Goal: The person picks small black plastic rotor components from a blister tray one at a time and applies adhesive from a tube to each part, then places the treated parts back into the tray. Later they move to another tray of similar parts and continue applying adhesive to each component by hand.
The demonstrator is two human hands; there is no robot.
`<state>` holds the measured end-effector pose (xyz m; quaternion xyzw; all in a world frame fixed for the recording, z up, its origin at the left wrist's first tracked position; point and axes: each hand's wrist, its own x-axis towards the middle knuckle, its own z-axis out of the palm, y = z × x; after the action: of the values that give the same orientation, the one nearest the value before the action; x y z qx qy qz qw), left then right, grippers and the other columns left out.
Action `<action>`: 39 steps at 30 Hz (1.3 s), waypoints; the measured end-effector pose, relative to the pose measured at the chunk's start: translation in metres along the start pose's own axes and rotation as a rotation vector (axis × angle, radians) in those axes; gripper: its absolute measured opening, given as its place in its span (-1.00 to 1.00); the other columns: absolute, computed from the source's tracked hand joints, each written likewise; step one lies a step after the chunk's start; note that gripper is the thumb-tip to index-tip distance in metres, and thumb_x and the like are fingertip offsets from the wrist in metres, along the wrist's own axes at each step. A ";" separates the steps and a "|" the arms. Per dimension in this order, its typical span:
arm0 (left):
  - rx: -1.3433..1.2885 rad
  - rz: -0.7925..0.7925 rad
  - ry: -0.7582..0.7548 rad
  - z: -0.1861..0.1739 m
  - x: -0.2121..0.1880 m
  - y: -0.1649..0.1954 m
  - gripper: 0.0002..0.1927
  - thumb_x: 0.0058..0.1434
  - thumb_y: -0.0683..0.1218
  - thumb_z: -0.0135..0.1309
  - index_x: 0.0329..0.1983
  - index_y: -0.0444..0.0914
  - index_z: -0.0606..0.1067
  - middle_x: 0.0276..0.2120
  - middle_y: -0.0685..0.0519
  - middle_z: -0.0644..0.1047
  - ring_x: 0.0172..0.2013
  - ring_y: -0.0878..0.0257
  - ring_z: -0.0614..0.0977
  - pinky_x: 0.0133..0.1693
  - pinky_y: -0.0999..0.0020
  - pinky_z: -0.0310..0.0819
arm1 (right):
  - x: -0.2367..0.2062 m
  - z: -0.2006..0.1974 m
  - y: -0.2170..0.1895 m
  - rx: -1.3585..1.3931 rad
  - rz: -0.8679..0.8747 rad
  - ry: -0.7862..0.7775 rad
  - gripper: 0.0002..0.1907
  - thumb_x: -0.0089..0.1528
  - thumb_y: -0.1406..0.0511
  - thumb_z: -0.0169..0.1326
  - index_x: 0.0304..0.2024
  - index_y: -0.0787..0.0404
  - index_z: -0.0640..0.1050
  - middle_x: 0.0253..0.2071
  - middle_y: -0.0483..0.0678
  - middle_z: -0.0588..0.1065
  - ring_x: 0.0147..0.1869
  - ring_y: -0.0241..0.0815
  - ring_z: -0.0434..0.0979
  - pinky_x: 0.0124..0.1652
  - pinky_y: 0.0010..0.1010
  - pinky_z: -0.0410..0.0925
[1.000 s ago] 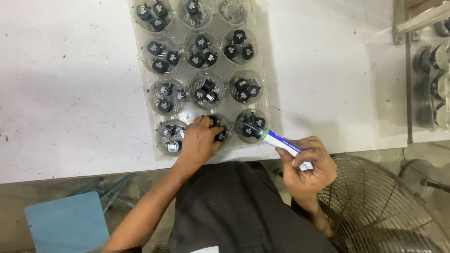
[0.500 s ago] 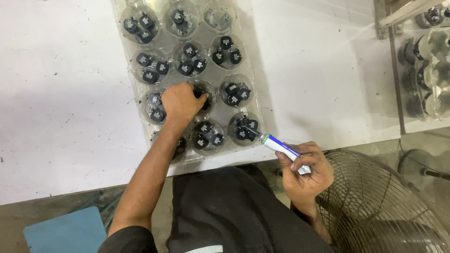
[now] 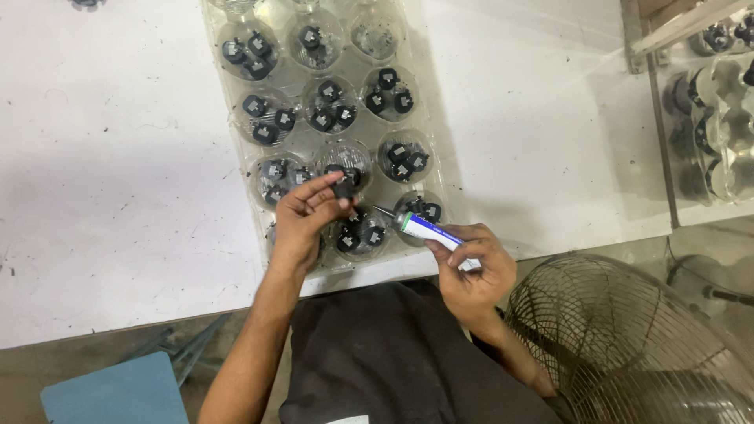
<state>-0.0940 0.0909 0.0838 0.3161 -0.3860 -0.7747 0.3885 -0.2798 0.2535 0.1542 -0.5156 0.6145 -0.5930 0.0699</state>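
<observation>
A small black part [image 3: 343, 189] was pinched in the left hand [image 3: 302, 220] above the clear tray [image 3: 440, 169]; a tube [image 3: 428, 229] was gripped in the right hand [image 3: 473, 267].

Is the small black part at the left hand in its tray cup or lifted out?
Out: the left hand pinches the black part between fingertips above the clear tray.

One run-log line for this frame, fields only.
left hand: pinching small black part over clear tray | right hand: gripping white tube, nozzle toward part | surface: white table
</observation>
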 end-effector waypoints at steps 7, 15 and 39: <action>0.027 0.108 0.004 -0.017 -0.069 0.042 -0.50 0.06 -0.49 0.21 0.06 -0.32 0.46 -0.02 -0.11 0.63 -0.07 0.25 0.68 -0.04 0.38 0.65 | -0.043 0.058 -0.032 0.204 -0.025 0.051 -0.59 0.11 0.66 0.29 -0.34 0.19 0.37 -0.19 0.09 0.58 0.00 -0.01 0.64 -0.09 -0.29 0.59; 0.263 0.311 0.002 -0.047 -0.129 0.091 -0.52 0.12 -0.52 0.18 0.09 -0.37 0.52 0.13 -0.08 0.54 0.01 0.28 0.63 0.02 0.41 0.62 | -0.073 0.087 -0.085 0.094 -0.122 0.047 -0.55 0.04 0.64 0.30 -0.40 0.15 0.32 -0.18 0.10 0.57 0.00 0.01 0.61 -0.03 -0.25 0.52; 0.239 0.203 -0.014 -0.165 -0.177 0.131 -0.46 0.14 -0.51 0.14 0.20 -0.38 0.49 0.08 -0.02 0.54 0.00 0.35 0.64 0.04 0.49 0.61 | -0.129 0.199 -0.135 -0.046 -0.203 0.017 -0.53 0.02 0.66 0.24 -0.48 0.17 0.24 -0.28 0.03 0.52 -0.14 -0.03 0.65 -0.18 -0.28 0.60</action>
<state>0.1714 0.1302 0.1457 0.3142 -0.5082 -0.6822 0.4215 -0.0071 0.2474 0.1375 -0.5714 0.5732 -0.5872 -0.0075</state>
